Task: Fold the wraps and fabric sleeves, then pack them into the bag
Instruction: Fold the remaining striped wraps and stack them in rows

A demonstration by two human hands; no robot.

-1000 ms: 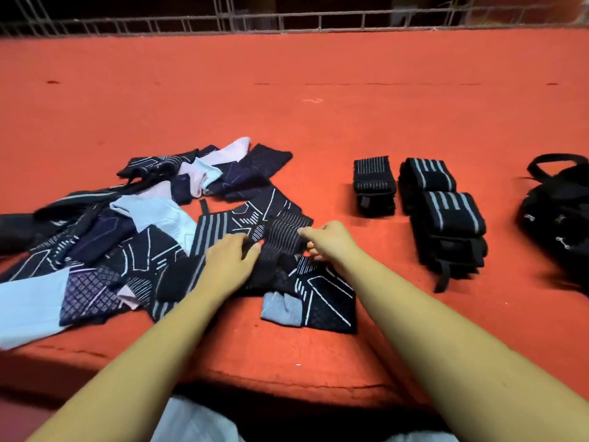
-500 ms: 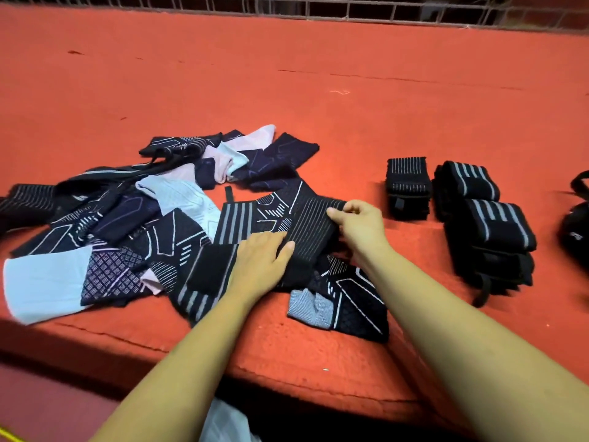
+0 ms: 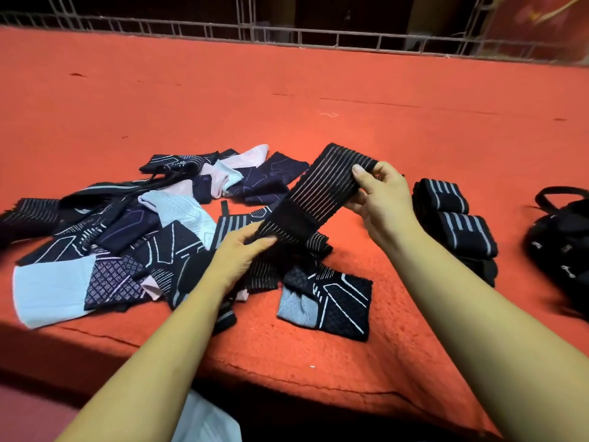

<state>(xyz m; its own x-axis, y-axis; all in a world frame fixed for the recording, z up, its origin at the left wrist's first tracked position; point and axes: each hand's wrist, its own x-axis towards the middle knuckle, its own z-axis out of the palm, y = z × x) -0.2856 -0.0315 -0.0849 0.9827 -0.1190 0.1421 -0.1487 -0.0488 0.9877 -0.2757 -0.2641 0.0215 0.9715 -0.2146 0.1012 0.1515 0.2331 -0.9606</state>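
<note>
Head view, looking down over both forearms

- Writing: small white marks (image 3: 569,271) on the black bag (image 3: 561,244) at far right, too blurred to read. White line and diamond patterns on the sleeves, no lettering legible
- Striped wrap (image 3: 322,189): black with thin pale lines, drawn out slantwise between the two hands, lifted above the pile. Its lower end trails down onto the heap
- Right hand (image 3: 379,199): thumb and fingers pinch the wrap's upper end, raised off the bench
- Left hand (image 3: 237,253): fingers curled round the wrap's lower part, low over the pile
- Pile of sleeves (image 3: 127,231): loose heap on the left half of the red bench (image 3: 287,90), dark navy, black, pale blue and pink pieces overlapping
- One patterned sleeve (image 3: 331,301): flat near the front edge, between the two forearms
- Rolled wraps (image 3: 459,224): black with grey stripes, right of the pile, near the bag; partly hidden behind the right hand and forearm
- Metal railing (image 3: 318,36): runs along the far edge of the bench, dark beyond it
</note>
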